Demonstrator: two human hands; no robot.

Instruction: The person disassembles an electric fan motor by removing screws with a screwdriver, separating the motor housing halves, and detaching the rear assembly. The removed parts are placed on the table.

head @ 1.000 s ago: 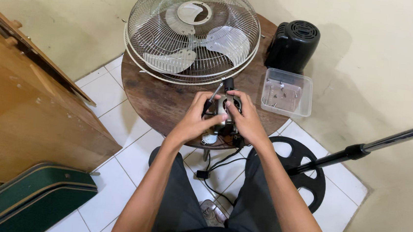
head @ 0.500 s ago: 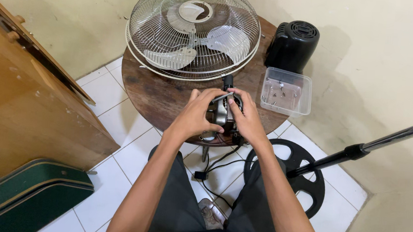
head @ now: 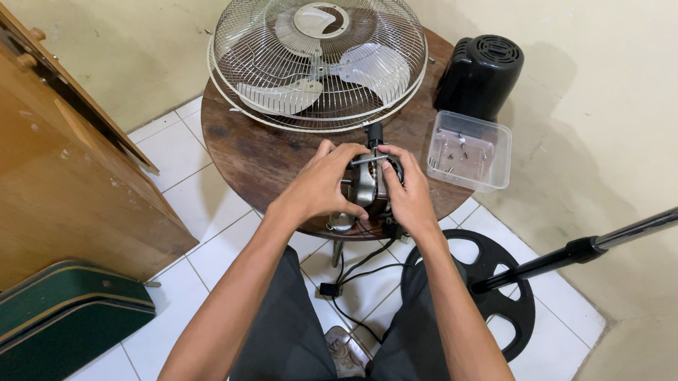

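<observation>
At the centre of the frame, the left hand (head: 319,187) and right hand (head: 408,193) clamp the grey metal fan motor (head: 365,186) between curled fingers, steadying it on the round dark wooden table (head: 268,165); the white wire fan cage (head: 318,48) sits clear behind.

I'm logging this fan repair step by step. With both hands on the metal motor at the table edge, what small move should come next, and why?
Probably steady the grey metal fan motor with the right hand while the left hand turns the thin screwdriver lying across its top; both hands already clasp it on the round wooden table.
</observation>
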